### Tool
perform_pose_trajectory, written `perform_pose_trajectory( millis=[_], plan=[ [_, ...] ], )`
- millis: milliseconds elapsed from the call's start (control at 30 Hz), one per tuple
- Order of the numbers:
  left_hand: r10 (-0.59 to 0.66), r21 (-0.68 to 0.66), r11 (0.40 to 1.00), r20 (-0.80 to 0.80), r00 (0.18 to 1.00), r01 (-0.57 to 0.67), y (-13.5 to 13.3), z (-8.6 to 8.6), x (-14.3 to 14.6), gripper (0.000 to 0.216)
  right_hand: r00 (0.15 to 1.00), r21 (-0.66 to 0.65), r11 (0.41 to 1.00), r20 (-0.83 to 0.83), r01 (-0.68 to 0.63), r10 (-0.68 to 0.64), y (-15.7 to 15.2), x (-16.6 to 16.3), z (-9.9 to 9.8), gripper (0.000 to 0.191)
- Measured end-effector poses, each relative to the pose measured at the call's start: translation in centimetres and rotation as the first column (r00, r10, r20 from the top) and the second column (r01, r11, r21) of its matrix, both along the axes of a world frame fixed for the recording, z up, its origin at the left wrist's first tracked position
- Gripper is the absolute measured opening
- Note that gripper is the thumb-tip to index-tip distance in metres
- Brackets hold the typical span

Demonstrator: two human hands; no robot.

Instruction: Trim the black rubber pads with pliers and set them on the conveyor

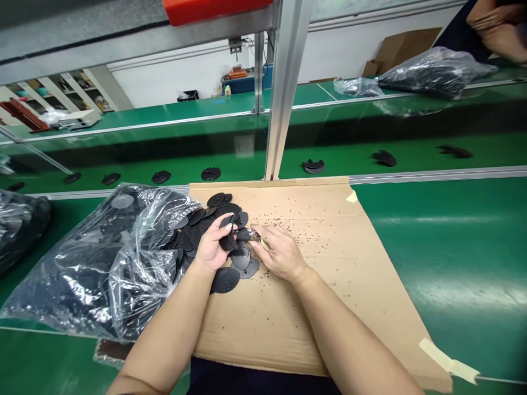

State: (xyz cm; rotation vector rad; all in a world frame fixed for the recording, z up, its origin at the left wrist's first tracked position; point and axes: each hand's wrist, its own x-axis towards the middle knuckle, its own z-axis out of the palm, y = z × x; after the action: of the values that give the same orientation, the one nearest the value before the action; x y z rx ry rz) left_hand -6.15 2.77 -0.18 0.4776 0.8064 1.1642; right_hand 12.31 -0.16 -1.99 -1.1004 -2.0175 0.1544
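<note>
My left hand (pixel 213 244) is closed around a curved black plastic part (pixel 228 233), held up above the cardboard. In my right hand (pixel 282 251) is a small pair of metal pliers (pixel 256 236), its jaws touching or close to the black part; the exact contact is too small to make out. Under and beside my left hand lies a loose pile of black oval discs (pixel 197 225). One disc with a raised mark (pixel 226 280) lies flat near my left wrist. Tiny black scraps (pixel 307 230) are scattered over the cardboard sheet (pixel 296 329).
A clear plastic bag (pixel 82 269) full of black parts spills towards the pile. Another bag (pixel 20 225) stands farther left. Behind, black parts (pixel 211 174) sit spaced along a green belt (pixel 247 151). A metal post (pixel 284 93) rises ahead. A person's arms (pixel 498 24) show top right.
</note>
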Motion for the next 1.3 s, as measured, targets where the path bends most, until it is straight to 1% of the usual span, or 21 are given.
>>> perform_pose_trajectory(
  millis=[167,300,533,733,1033,1167,1300],
  plan=[
    [-0.004,0.024,1.0,-0.012,1.0,0.004,0.02,-0.07,-0.09,0.048,0.999,-0.026,0.999,0.031,-0.019,0.019,-0.05,-0.02,0.07,0.032],
    [-0.014,0.039,0.999,-0.02,1.0,0.015,-0.01,0.02,-0.16,0.047,1.0,-0.014,1.0,0.015,0.008,-0.008,-0.19,-0.08,0.18,0.033],
    [-0.027,0.049,0.998,-0.016,1.0,0.028,-0.04,0.02,-0.22,0.045,1.0,-0.005,1.0,-0.018,0.001,-0.001,-0.1,-0.03,0.07,0.035],
    [-0.022,0.036,0.999,-0.021,1.0,0.023,-0.04,0.08,-0.24,0.047,1.0,-0.032,0.999,0.01,-0.008,0.009,-0.04,0.01,0.01,0.033],
    [-0.018,0.053,0.998,-0.06,0.998,0.021,0.05,-0.11,-0.31,0.047,0.995,-0.012,1.0,0.1,-0.001,0.002,0.09,0.28,0.2,0.029],
    [-0.006,0.069,0.998,-0.076,0.997,0.011,0.03,-0.18,-0.27,0.046,0.992,-0.019,1.0,0.126,-0.021,0.023,0.19,0.39,0.06,0.029],
    [0.011,0.07,0.998,-0.097,0.995,-0.004,0.02,-0.22,-0.26,0.047,0.989,-0.037,0.999,0.15,-0.008,0.014,0.24,0.52,-0.05,0.031]
  ],
)
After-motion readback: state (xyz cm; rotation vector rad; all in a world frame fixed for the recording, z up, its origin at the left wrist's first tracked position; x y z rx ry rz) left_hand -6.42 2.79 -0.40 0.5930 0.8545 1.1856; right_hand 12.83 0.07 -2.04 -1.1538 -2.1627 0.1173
